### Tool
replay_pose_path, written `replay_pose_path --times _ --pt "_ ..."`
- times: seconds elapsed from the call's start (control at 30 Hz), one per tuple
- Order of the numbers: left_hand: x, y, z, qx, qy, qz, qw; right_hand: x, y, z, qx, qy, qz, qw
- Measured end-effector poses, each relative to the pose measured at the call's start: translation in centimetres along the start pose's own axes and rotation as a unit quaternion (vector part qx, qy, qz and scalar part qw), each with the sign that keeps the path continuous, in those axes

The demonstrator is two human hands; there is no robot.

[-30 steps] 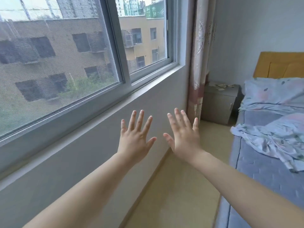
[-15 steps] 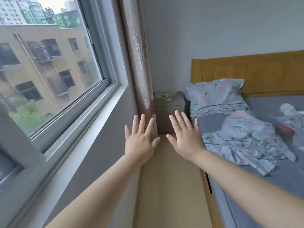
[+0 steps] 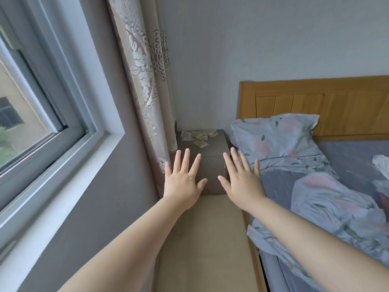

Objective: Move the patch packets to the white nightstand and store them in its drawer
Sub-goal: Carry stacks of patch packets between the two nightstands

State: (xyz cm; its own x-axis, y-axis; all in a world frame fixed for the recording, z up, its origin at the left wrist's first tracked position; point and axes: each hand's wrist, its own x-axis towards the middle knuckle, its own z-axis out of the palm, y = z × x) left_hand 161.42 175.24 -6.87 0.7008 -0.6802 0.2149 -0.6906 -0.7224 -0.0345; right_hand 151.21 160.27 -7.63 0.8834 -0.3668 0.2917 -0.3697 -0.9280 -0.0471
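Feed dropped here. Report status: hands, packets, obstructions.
Left hand and right hand open, empty, raised. Patch packets scattered on grey nightstand top, untouched. Curtain and pillow flank it; nothing seen blocking.

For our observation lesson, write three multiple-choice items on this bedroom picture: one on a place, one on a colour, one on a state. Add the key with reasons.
1. The packets lie: A on the nightstand; B on the pillow; C on the windowsill.
2. The headboard is: A white; B yellow-brown; C black.
3. The left hand and right hand are: A fists; B gripping packets; C open, empty.
Key: 1 A, they are scattered on its top; 2 B, its wood panels show that tone; 3 C, fingers spread, nothing held.
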Motion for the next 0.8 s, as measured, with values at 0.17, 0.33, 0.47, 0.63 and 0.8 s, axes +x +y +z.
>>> replay_pose_path --times 0.17,0.33,0.47,0.63,0.8 --pt "13.3 -2.4 5.7 -0.014 -0.035 0.026 0.999 13.0 3.1 5.6 -0.031 -0.011 -0.003 0.999" --pt "27.6 -5.3 10.9 -0.019 -0.043 0.044 0.998 26.5 5.7 10.8 -0.065 -0.021 0.021 0.997" --pt "40.3 -7.9 14.9 -0.016 -0.075 0.055 0.996 37.7 7.8 14.5 -0.068 -0.051 0.054 0.995" --pt "51.7 -8.6 18.9 -0.04 -0.124 0.052 0.99 47.6 10.9 18.7 -0.077 -0.09 0.062 0.991" --pt "61.1 -8.4 24.6 -0.092 -0.166 0.018 0.982 56.1 14.6 25.1 -0.05 -0.124 0.058 0.989"
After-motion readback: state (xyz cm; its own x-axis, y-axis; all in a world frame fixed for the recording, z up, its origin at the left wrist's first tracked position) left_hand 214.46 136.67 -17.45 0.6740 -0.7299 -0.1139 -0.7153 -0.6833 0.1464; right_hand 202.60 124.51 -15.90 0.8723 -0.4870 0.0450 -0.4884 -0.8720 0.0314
